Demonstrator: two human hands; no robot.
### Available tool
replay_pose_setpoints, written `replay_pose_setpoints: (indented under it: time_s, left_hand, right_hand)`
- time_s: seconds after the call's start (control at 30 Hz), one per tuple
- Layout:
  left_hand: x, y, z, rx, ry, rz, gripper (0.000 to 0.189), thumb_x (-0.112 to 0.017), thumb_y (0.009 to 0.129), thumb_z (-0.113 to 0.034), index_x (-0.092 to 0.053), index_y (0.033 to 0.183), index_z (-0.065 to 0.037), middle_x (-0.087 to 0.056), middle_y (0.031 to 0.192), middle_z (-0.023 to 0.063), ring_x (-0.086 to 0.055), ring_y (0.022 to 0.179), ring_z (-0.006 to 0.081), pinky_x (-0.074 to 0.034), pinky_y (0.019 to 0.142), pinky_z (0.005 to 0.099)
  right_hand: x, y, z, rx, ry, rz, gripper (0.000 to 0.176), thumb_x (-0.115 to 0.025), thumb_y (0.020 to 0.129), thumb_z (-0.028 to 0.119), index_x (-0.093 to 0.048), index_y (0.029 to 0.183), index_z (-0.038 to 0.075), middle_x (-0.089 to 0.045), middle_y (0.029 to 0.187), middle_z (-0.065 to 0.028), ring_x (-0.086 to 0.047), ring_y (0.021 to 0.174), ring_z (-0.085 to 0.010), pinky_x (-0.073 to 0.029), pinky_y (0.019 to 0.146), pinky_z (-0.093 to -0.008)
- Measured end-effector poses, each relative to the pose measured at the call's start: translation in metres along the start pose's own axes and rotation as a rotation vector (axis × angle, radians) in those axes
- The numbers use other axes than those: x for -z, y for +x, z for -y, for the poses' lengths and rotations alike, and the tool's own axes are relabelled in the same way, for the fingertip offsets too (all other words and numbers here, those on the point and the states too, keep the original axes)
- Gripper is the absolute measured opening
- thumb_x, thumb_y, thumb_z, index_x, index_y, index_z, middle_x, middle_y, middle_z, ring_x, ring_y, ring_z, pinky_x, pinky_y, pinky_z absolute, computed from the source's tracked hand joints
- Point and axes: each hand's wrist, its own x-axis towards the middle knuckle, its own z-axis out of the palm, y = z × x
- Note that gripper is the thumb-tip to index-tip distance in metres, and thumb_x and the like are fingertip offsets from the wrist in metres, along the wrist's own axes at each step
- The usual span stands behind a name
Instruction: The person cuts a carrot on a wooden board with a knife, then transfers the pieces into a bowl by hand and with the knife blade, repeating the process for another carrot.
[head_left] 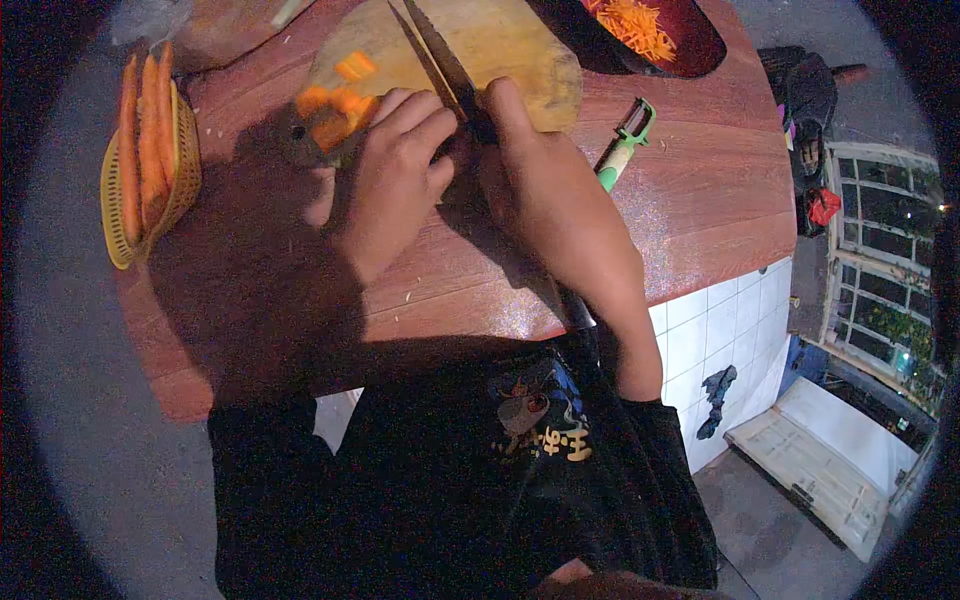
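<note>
Right hand (545, 185) stretched forward over desk (720, 190), forearm angling up from sleeve, fingers wrapped tight round knife (452, 64), thumb on top, blade slanting away and leftward across cutting board (535, 65). Left hand (400, 170) just beside it, back up, fingers bent close together; can't tell whether they grip anything. Cut carrot pieces (335, 112) right there on board's near-left part, just left of those bent fingers, couple lying farther up. Peeler (622, 145) right of knife hand, bowl (695, 55) of carrot shreds (637, 30) beyond.
</note>
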Motion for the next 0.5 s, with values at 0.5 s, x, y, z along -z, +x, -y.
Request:
replay_pose_setpoints:
  time_s: [0.5]
  left_hand:
    - [-0.0014,-0.0023,0.0043,-0.014,0.017,-0.016,0.03,-0.07,0.063,0.005,-0.062,0.092,0.004,-0.06,0.105,0.0175,-0.055,0.104,0.0378,-0.049,0.089,0.0438]
  right_hand:
    - [0.0001,0.0048,0.0068,0.009,-0.053,0.025,0.036,-0.062,0.084,0.005,-0.039,0.11,0.003,-0.063,0.075,-0.0317,-0.064,0.076,-0.0521,-0.05,0.066,-0.0594]
